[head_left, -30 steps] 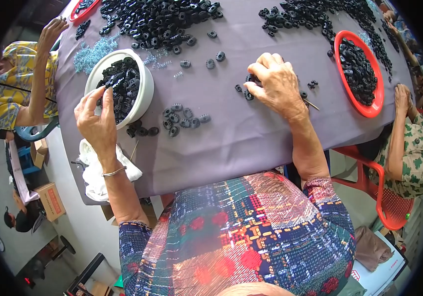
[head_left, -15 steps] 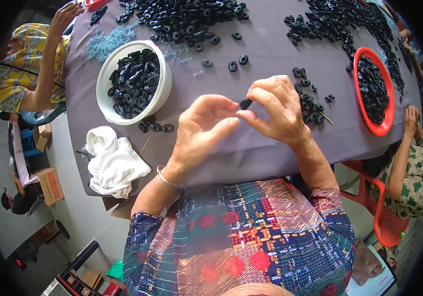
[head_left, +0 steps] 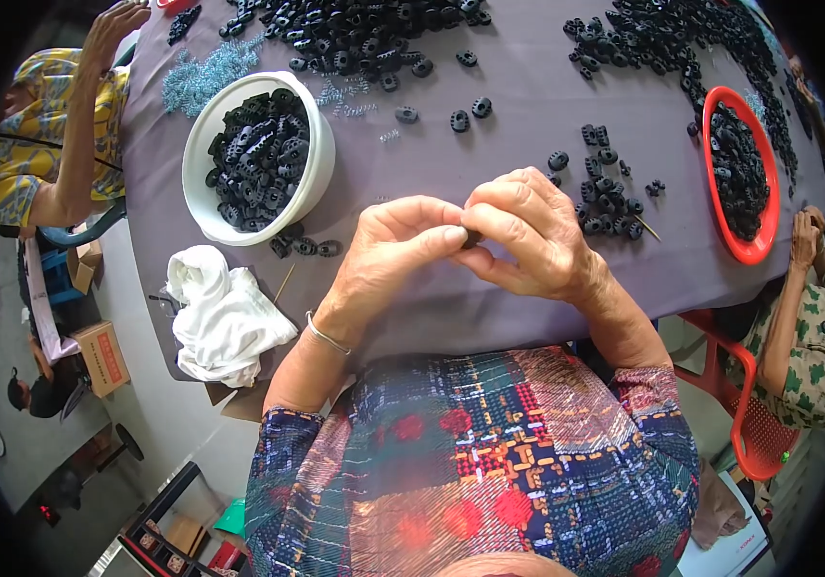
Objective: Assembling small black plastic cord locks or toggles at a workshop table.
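Note:
Between my two hands, above the near part of the table, is a small black plastic piece (head_left: 471, 238), mostly covered by fingers. My left hand (head_left: 398, 248) pinches it from the left with thumb and forefinger. From the right, my right hand (head_left: 533, 236) closes thumb and fingers on the same piece. Right of my right hand lies a small group of black ridged parts (head_left: 608, 197) with a thin wooden stick (head_left: 647, 227). Beyond my hands a few loose black parts (head_left: 459, 121) and a small clear spring (head_left: 390, 137) rest on the cloth.
A white bowl (head_left: 321, 183) full of black parts stands at left, near a heap of springs (head_left: 203, 75) and a white cloth (head_left: 225, 313). A red basin (head_left: 768, 192) sits at right. Large black piles (head_left: 364, 34) lie at the back. Other people sit on both sides.
My left hand has moved in to grip the small black piece, which the right hand alone held before. Both hands are now together, and the piece is mostly hidden.

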`<act>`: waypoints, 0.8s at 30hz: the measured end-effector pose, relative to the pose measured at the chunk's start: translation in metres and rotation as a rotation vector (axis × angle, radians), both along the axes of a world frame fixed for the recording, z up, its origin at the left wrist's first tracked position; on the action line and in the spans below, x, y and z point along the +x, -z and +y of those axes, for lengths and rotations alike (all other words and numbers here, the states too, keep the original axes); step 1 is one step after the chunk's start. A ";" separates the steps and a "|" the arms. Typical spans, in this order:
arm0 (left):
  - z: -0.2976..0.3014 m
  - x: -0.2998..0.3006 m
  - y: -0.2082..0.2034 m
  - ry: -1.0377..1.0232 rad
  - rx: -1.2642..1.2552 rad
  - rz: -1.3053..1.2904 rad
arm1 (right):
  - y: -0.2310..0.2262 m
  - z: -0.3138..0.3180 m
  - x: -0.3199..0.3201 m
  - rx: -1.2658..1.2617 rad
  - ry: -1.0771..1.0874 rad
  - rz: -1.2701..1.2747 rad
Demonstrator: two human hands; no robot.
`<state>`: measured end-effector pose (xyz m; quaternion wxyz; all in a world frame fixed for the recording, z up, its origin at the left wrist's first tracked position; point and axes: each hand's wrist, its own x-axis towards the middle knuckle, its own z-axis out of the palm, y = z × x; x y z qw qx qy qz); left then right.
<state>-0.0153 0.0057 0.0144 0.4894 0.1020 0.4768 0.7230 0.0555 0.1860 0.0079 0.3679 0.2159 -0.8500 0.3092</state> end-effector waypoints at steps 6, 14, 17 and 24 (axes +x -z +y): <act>-0.001 0.002 0.000 -0.078 0.143 -0.158 | -0.006 0.010 0.002 -0.036 -0.009 -0.063; -0.022 -0.020 -0.002 -0.344 0.186 0.018 | 0.010 0.018 -0.006 0.003 0.042 -0.114; -0.025 -0.020 -0.007 -0.336 0.245 0.136 | 0.012 0.006 -0.006 0.029 -0.031 -0.185; -0.044 -0.030 -0.012 -0.359 0.597 0.192 | 0.020 0.001 -0.005 -0.017 -0.028 -0.368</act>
